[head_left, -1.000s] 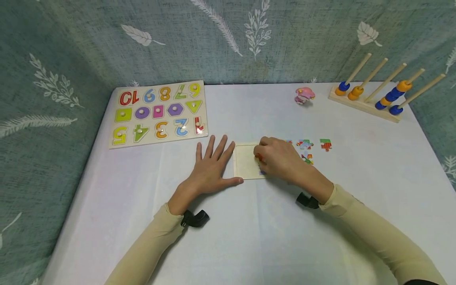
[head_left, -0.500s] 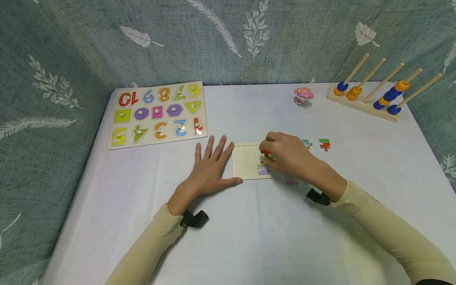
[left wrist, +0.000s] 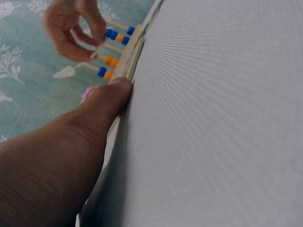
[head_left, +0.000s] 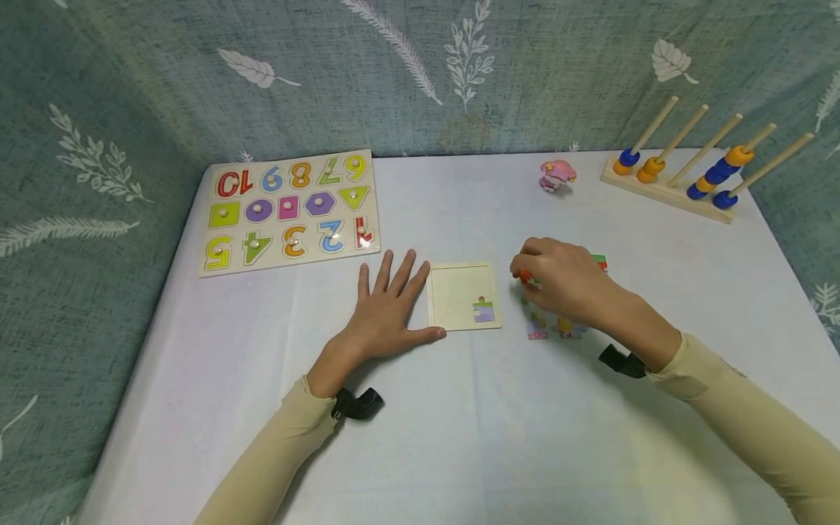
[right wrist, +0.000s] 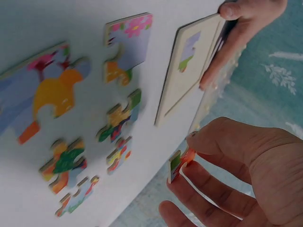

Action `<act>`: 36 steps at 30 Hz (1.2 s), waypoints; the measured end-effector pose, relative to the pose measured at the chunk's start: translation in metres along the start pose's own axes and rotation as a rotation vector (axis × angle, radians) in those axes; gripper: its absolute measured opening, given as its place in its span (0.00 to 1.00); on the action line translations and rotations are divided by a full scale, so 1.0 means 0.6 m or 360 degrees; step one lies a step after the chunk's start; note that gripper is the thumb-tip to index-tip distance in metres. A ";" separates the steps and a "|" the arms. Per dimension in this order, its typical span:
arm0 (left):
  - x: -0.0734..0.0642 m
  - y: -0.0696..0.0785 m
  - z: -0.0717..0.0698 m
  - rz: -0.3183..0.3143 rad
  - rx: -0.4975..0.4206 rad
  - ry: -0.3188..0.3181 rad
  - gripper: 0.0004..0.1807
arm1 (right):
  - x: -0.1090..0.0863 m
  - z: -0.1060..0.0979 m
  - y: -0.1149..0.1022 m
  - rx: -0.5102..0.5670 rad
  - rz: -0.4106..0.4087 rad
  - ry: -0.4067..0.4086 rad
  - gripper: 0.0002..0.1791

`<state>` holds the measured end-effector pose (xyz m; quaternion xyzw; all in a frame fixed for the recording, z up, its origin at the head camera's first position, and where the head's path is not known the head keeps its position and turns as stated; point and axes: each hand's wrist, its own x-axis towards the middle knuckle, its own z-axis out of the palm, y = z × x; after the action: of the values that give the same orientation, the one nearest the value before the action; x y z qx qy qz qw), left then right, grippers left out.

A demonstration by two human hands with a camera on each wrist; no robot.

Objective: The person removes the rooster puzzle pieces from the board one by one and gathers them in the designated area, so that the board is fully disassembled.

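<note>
Right hand (head_left: 567, 284) pinches a small orange-and-green puzzle piece (right wrist: 179, 163); left hand (head_left: 387, 310) lies flat, fingers spread.

The right wrist view shows what the head view hides: thumb and forefinger gripping the piece, and loose pieces (right wrist: 118, 116) beneath that hand. The puzzle tray (head_left: 462, 297) sits between the hands, left thumb touching its edge, one piece (head_left: 483, 312) seated in it. Bare cloth lies open toward the person.

Cloth (head_left: 459, 437) plain white. Backdrop (head_left: 131, 87) teal, white leaf print. Tray (head_left: 453, 295) pale cream, one lilac-green piece (head_left: 483, 312) in it. Held piece (right wrist: 179, 163) orange-green. Sleeves (head_left: 275, 452) beige. Rack (head_left: 682, 191) natural wood, blue and orange beads (head_left: 718, 175).
</note>
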<state>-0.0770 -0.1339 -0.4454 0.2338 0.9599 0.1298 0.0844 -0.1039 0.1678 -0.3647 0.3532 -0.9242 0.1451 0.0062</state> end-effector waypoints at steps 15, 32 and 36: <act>0.000 0.001 0.001 0.0011 -0.0023 0.0009 0.61 | -0.037 -0.019 0.032 -0.0049 0.0078 -0.0029 0.11; 0.000 -0.002 -0.001 -0.0003 0.0004 0.0004 0.61 | -0.081 -0.025 0.072 -0.0080 0.0151 -0.0040 0.12; 0.001 0.000 -0.001 -0.0002 0.0000 0.0000 0.61 | -0.090 -0.024 0.082 -0.0075 0.0178 -0.0059 0.13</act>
<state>-0.0776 -0.1339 -0.4452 0.2331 0.9601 0.1296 0.0845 -0.0968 0.2420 -0.3700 0.3034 -0.9456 0.1168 -0.0106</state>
